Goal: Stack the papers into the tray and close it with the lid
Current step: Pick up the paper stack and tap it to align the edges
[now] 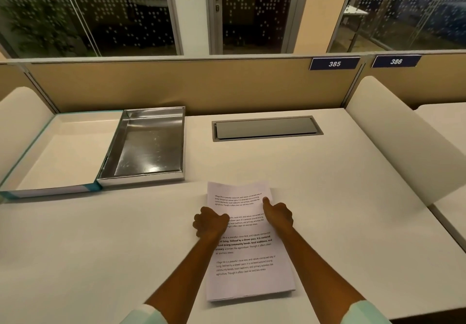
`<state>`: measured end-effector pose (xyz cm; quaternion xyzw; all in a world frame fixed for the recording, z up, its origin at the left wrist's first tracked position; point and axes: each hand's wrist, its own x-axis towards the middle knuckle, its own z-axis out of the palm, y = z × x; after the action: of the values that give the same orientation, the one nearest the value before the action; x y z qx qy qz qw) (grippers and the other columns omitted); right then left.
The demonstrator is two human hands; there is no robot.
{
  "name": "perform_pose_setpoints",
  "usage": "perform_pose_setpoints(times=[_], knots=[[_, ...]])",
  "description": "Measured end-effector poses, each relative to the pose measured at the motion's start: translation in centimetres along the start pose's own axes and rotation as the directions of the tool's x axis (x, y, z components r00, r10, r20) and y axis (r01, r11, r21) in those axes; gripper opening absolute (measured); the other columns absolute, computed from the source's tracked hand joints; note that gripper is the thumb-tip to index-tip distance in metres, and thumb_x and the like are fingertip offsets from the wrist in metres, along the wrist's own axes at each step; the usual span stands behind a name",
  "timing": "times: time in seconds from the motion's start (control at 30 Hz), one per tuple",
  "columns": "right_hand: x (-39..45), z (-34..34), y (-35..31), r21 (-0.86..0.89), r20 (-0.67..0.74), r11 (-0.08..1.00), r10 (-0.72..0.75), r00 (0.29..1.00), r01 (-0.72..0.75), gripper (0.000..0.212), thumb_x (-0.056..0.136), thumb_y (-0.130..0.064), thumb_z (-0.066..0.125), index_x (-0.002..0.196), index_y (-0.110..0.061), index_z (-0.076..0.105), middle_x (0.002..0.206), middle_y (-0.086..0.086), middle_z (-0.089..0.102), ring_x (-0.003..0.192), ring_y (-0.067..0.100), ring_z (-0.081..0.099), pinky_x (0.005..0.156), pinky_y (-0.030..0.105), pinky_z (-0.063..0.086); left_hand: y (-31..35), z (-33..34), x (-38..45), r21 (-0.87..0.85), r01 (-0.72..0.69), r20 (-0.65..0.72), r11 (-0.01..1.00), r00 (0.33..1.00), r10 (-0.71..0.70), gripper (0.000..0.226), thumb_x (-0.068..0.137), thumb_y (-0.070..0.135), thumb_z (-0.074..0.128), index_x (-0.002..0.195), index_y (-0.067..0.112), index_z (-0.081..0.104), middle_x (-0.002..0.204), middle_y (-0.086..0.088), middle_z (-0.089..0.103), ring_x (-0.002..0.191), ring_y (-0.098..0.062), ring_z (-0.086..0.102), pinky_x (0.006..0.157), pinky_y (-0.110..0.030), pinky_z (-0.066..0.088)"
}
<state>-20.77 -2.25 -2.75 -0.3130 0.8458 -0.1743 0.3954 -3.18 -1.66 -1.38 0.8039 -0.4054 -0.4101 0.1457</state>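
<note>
So the stack of white printed papers (248, 245) is lying flat on the cream table (340, 197), pretty much front and center, long side running away from the person. The far end of the top sheet looks slightly lifted or curled. The left hand (210, 222) is curled over the stack's left edge around the middle, and the right hand (278, 214) is on the right edge a bit further up, thumb pressed on top of the page. Both grips are closed on the papers, one per side edge. Pale sleeves show at the bottom of the frame.

Up and to the left sits the shiny silver rectangular metal tray (147, 144), open and with nothing in it, its near rim just beyond the stack's far-left corner but not touching it. Right against the tray's left side is the white shallow box lid with teal edges (60, 154), lying upside down with its inside facing up; the two look like they touch at the near corner.

Between papers and tray it's bare tabletop. Lots of free surface to the right and left of the stack too. Further back there's a grey recessed cable flap (266, 129) set into the table, then a tan divider panel (176, 84) along the far edge with number plates 385 (334, 63) and 386 (396, 61). Rounded cream side panels close off both ends of the table.
</note>
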Motion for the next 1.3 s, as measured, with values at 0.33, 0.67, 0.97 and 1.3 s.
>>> perform_pose_setpoints(times=[0.33, 0.67, 0.97, 1.3], knots=[[-0.6, -0.2, -0.2, 0.088, 0.001, 0.996, 0.03, 1.0, -0.03, 0.071, 0.086, -0.067, 0.042, 0.124, -0.008, 0.054, 0.119, 0.013, 0.062, 0.108, 0.033, 0.06, 0.095, 0.045, 0.05, -0.2, -1.0, 0.1, -0.299, -0.007, 0.066, 0.954, 0.997, 0.028, 0.061, 0.073, 0.038, 0.075, 0.116, 0.007, 0.046, 0.12, -0.015, 0.061, 0.109, -0.035, 0.06, 0.095, -0.049, 0.052], [-0.6, -0.4, 0.5, 0.094, 0.01, 0.996, -0.006, 1.0, 0.005, 0.061, 0.089, -0.054, 0.051, 0.126, -0.006, 0.049, 0.121, 0.013, 0.061, 0.103, 0.029, 0.059, 0.09, 0.04, 0.05, -1.1, -1.9, 0.5, -0.306, -0.116, 0.135, 0.945, 0.977, 0.164, 0.046, 0.076, 0.022, 0.076, 0.107, 0.01, 0.045, 0.116, -0.014, 0.059, 0.097, -0.029, 0.064, 0.073, -0.036, 0.055], [-1.0, -1.2, 0.9, 0.105, 0.036, 0.993, -0.065, 0.997, 0.061, 0.034, 0.089, -0.018, 0.06, 0.117, 0.002, 0.057, 0.116, 0.018, 0.066, 0.103, 0.033, 0.065, 0.084, 0.036, 0.056, -1.9, -2.1, 1.2, -0.285, -0.068, 0.044, 0.956, 0.995, 0.084, 0.048, 0.074, 0.006, 0.075, 0.118, 0.005, 0.055, 0.12, -0.017, 0.062, 0.092, -0.027, 0.062, 0.076, -0.034, 0.052], [-2.0, -3.4, -2.8, 0.306, -0.111, 0.926, -0.198, 0.974, 0.223, 0.037, 0.09, -0.021, 0.064, 0.122, -0.002, 0.061, 0.116, 0.016, 0.068, 0.092, 0.029, 0.067, 0.073, 0.029, 0.051, 2.2, -5.5, 0.8, -0.476, -0.11, -0.007, 0.873, 0.993, 0.121, 0.018, 0.072, 0.0, 0.078, 0.083, 0.009, 0.067, 0.103, -0.018, 0.073, 0.068, -0.027, 0.069, 0.068, -0.038, 0.06]])
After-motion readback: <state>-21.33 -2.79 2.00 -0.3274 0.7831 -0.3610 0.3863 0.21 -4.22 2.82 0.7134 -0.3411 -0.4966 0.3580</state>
